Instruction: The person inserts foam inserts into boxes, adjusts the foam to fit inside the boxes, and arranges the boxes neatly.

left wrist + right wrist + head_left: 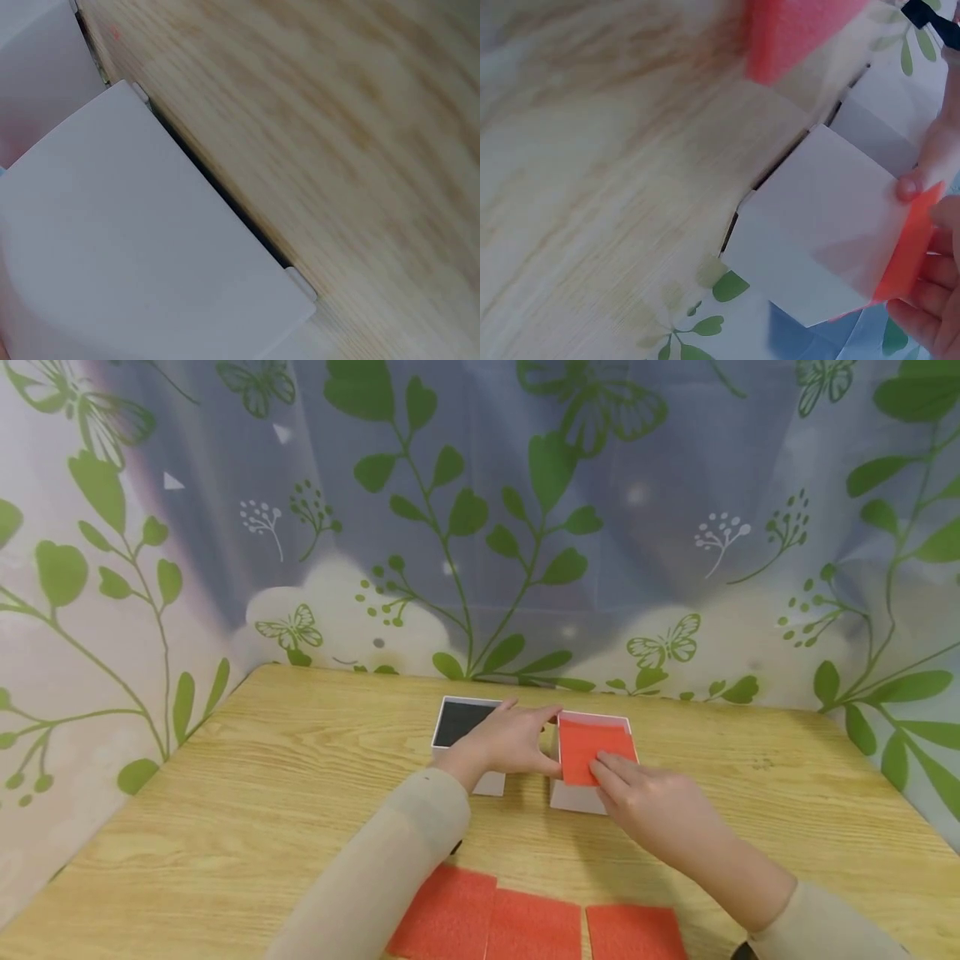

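Note:
Two white open-topped boxes stand at mid-table. A red sheet (588,747) covers most of the top of the right box (577,795) and overhangs its front edge. My right hand (652,802) has its fingers on the sheet's near right part; the right wrist view shows them bent around the overhanging sheet (906,244). My left hand (506,739) holds the same box at its left side, thumb at the front corner and fingers at the back. Under my left forearm, the left box (489,783) has a dark inside. A white wall (150,240) fills much of the left wrist view.
Several red pieces lie at the table's near edge, among them a left one (450,914), a middle one (534,922) and a right one (636,931). Behind the wooden table (225,802) hangs a curtain (480,568) with leaves and butterflies.

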### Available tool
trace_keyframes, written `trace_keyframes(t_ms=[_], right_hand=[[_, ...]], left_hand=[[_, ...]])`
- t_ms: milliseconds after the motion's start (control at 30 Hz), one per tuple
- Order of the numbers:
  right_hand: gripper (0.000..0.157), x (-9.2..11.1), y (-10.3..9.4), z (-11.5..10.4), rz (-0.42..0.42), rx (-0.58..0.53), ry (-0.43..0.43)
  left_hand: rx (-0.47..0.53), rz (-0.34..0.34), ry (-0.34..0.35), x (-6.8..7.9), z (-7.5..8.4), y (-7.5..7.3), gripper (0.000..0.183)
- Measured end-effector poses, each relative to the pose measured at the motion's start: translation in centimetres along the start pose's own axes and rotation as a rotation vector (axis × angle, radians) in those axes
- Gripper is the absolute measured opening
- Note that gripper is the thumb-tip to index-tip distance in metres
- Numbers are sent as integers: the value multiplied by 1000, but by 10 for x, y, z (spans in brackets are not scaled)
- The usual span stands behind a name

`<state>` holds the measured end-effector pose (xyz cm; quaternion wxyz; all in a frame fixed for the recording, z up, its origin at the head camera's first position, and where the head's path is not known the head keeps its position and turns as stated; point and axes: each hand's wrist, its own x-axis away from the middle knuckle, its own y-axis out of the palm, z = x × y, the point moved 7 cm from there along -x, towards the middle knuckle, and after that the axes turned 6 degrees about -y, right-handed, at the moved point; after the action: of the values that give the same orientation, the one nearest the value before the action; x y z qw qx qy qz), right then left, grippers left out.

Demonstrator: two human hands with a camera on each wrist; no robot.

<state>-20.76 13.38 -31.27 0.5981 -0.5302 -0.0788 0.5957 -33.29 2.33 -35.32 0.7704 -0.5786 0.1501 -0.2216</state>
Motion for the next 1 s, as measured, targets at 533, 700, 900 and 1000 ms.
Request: trace_keyframes(t_ms=[533, 700, 900, 1000], right_hand=[[58, -5, 36, 43, -399, -414, 217], [53, -4, 41, 40, -409, -373, 190], [54, -2, 47, 40, -435, -336, 207], [55, -1, 50, 40, -455, -329, 206]], left_hand=[[0, 3, 9, 1, 0, -1, 90], [-2, 0, 1, 1, 0, -1, 90], [-8, -1, 4, -1, -2, 1, 93], [-13, 7, 8, -1, -1, 1, 96]])
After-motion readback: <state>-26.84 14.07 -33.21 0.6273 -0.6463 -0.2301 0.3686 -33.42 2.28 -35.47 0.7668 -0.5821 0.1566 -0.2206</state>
